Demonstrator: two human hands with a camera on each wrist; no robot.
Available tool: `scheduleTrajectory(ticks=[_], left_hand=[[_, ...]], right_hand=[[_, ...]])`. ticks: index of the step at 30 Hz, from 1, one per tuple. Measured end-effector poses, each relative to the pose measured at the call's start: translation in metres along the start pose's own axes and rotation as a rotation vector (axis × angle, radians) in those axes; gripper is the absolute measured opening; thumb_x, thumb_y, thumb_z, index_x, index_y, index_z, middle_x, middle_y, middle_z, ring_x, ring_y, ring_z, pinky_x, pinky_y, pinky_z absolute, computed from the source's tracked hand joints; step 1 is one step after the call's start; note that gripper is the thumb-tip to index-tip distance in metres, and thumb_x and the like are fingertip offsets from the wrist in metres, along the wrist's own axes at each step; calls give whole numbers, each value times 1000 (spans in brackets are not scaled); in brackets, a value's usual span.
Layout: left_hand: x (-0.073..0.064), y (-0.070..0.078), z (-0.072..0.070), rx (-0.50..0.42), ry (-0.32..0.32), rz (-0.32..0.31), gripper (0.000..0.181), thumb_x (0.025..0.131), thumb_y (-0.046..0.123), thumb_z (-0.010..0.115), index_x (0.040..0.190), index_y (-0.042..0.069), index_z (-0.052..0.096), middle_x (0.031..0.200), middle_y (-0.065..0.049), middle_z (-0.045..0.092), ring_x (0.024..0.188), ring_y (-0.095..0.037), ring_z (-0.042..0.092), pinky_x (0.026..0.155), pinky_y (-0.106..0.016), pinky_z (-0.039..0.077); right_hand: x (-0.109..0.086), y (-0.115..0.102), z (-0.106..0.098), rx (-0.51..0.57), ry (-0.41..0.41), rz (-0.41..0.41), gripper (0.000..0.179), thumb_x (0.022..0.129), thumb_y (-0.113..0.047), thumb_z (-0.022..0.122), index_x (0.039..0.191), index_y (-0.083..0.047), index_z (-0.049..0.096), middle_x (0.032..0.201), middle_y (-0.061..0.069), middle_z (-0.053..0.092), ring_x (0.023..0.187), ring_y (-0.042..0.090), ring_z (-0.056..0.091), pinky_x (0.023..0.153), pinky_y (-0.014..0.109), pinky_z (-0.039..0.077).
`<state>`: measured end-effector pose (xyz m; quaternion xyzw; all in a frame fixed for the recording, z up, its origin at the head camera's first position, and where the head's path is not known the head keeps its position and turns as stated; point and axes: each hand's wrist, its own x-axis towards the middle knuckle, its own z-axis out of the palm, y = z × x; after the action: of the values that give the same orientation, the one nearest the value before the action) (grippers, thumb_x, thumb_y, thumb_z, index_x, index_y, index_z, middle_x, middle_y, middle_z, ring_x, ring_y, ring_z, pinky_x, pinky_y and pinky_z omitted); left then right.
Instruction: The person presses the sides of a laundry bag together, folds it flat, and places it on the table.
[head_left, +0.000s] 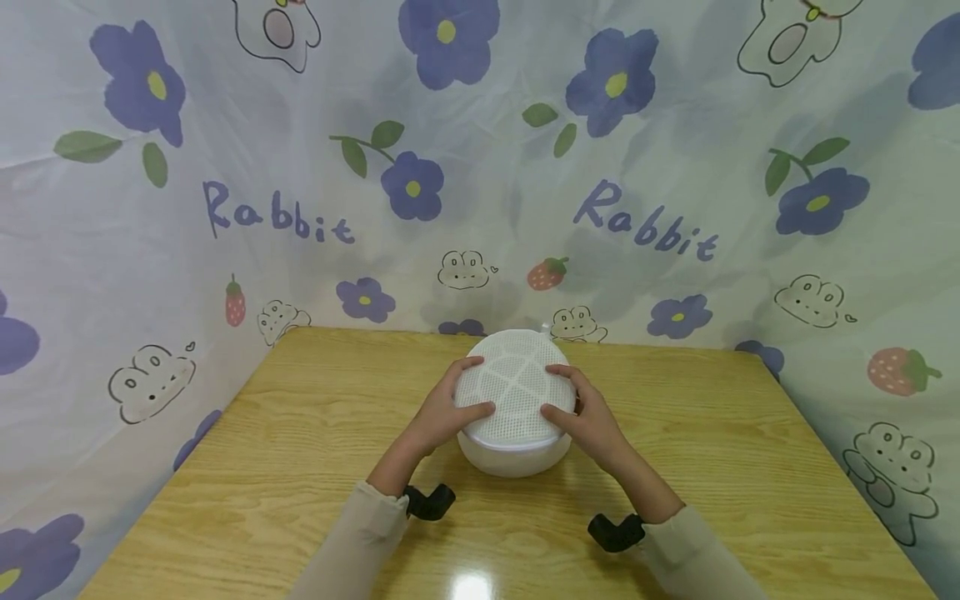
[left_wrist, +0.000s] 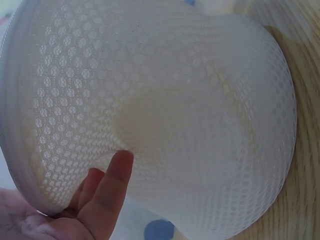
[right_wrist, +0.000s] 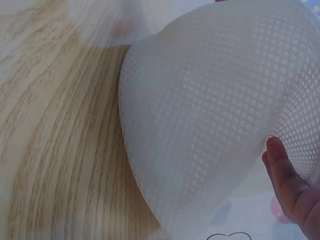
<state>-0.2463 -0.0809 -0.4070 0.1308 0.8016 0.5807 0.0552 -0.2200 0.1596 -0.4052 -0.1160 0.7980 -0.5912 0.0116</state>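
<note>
A round white mesh laundry bag (head_left: 513,396) with a zipped rim stands on the wooden table, its top panel crossed by pale seams. My left hand (head_left: 442,414) grips its left side, thumb on the top panel. On the opposite side my right hand (head_left: 597,418) holds it the same way. In the left wrist view, fingers (left_wrist: 112,192) press a dent into the honeycomb mesh wall (left_wrist: 185,135) below the rim. The right wrist view has fingers (right_wrist: 282,172) pushing into the bag's side (right_wrist: 200,110).
The wood-grain table (head_left: 337,392) extends to both sides of the bag. Behind and beside it hangs a white cloth (head_left: 495,175) printed with purple flowers, rabbits and strawberries. Black wrist mounts (head_left: 431,502) sit at both cuffs.
</note>
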Motion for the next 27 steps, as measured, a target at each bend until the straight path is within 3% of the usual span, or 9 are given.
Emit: scheduleTrajectory(ticks=[8,17,27], left_hand=[[0,0,1,-29,3,-13,70,83,19,74,144,20,39,157,-14,26,140,-38,33,111,-60,30],[0,1,3,-42,10,-34,67,83,18,74,142,22,41,157,-11,26,141,-36,31,112,-59,29],[2,2,6,-82,18,-43,65,85,16,71,143,18,41,157,-13,26,139,-37,33,109,-59,33]], right_hand=[[1,-1,1,123,-3,67,57,89,-6,65,141,-10,42,147,25,37,125,37,50,94,44,52],[4,2,2,157,-4,100,56,89,-6,64,141,-11,43,151,22,33,130,38,46,95,45,51],[7,1,6,201,10,139,54,89,-5,64,139,-12,46,148,21,38,118,31,55,86,37,55]])
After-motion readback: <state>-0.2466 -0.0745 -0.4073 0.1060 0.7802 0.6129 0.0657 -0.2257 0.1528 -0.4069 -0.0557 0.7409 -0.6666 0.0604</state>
